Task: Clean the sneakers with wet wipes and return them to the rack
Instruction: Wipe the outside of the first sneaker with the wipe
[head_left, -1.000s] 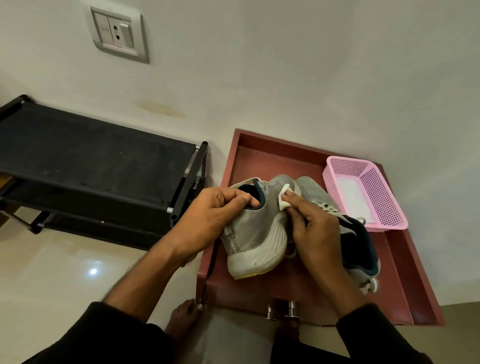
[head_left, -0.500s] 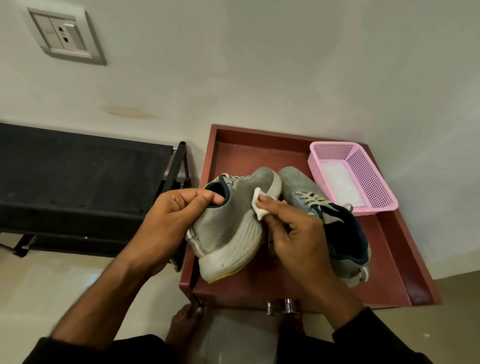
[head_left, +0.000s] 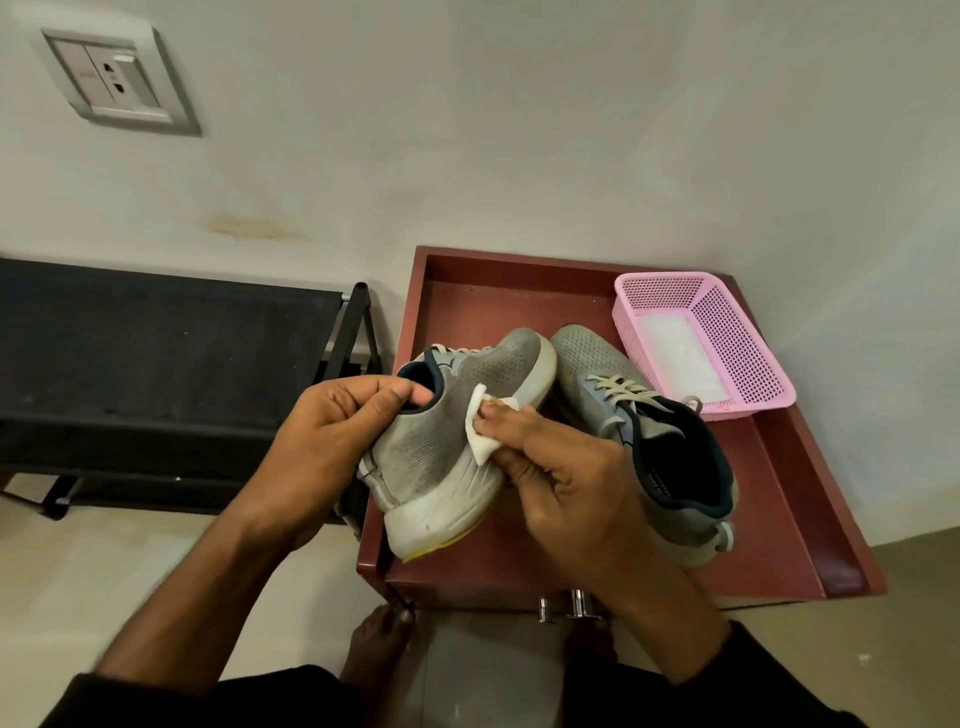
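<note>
Right hand pinches a folded white wet wipe against the side of the held sneaker. Left hand grips that sneaker at the collar, thumb tucked inside, tilting it over the red-brown cabinet top. Two sneakers total: grey mesh, navy lining, scuffed white soles, a bit of yellow underneath. The second sneaker sits on the cabinet, right of the held one. No readable branding. One pink basket at the cabinet's back right corner, one black rack left of the cabinet.
</note>
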